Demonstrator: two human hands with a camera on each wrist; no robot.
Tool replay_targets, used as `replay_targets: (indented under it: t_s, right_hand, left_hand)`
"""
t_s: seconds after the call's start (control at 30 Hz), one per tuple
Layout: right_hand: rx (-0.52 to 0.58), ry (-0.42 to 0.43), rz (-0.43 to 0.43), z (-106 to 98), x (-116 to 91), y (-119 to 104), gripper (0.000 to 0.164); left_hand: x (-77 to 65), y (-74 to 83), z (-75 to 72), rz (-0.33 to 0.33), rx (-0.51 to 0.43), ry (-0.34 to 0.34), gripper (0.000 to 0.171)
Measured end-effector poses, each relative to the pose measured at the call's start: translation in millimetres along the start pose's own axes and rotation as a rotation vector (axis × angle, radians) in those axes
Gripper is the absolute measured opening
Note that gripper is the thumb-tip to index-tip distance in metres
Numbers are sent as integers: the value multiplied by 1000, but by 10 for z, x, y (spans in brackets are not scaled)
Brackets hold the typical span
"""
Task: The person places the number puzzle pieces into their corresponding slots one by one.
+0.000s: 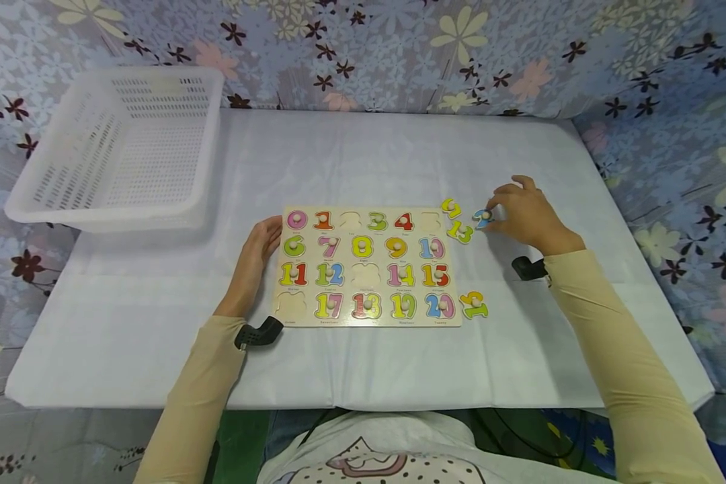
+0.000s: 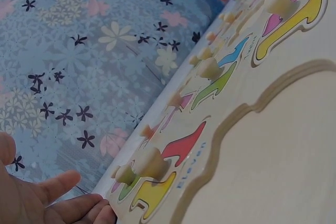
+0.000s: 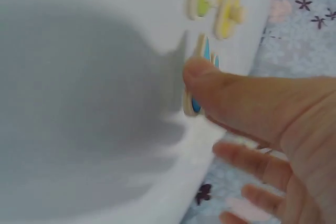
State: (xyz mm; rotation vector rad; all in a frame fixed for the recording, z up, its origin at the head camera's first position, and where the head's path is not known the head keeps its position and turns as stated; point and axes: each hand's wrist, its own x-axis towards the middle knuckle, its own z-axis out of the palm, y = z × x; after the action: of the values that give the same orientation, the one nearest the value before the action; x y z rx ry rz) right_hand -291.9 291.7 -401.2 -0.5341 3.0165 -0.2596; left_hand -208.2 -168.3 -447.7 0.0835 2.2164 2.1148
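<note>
A wooden number puzzle board (image 1: 346,321) lies on the table, most of its recesses filled with knobbed, coloured number pieces. The recesses for two, five, thirteen and sixteen show bare wood. My right hand (image 1: 529,214) pinches a blue number 2 piece (image 1: 482,217) between thumb and fingers, right of the board; the right wrist view shows the thumb (image 3: 210,80) across this piece. Beside it lie a yellow 5 piece (image 1: 451,208) and a yellow-green 13 piece (image 1: 460,232). My left hand (image 1: 255,252) has its relaxed fingers (image 2: 79,207) at the board's left edge.
A 16 piece (image 1: 474,305) lies by the board's lower right corner. At the back left stands a white plastic basket (image 1: 202,148). White cloth (image 1: 363,376) covers the table, and a floral curtain (image 1: 387,60) hangs behind it.
</note>
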Motion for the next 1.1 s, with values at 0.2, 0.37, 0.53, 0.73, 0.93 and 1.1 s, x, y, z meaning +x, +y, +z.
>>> replay_targets:
  t_s: [0.2,0.37,0.53,0.73,0.93,1.1]
  right_hand:
    - [-4,58,8,-115,-16,-253,32]
    - [37,39,-54,-126,1,-638,36]
    - [92,0,-181,-77,11,-1033,39]
    - [83,-1,-342,37,42,-1548,36]
    - [85,-41,-483,236,108,-2130,37]
    - [82,-76,-547,324,175,-2400,39]
  left_hand:
    - [7,-9,-12,15,-14,-6,62]
    - [7,2,-19,28,-21,-10,61]
    - [11,-8,-22,11,0,-16,61]
    - [10,2,-44,7,-1,-16,59]
    - [18,2,-60,3,5,-5,63]
    - [36,-11,-41,8,13,-10,65]
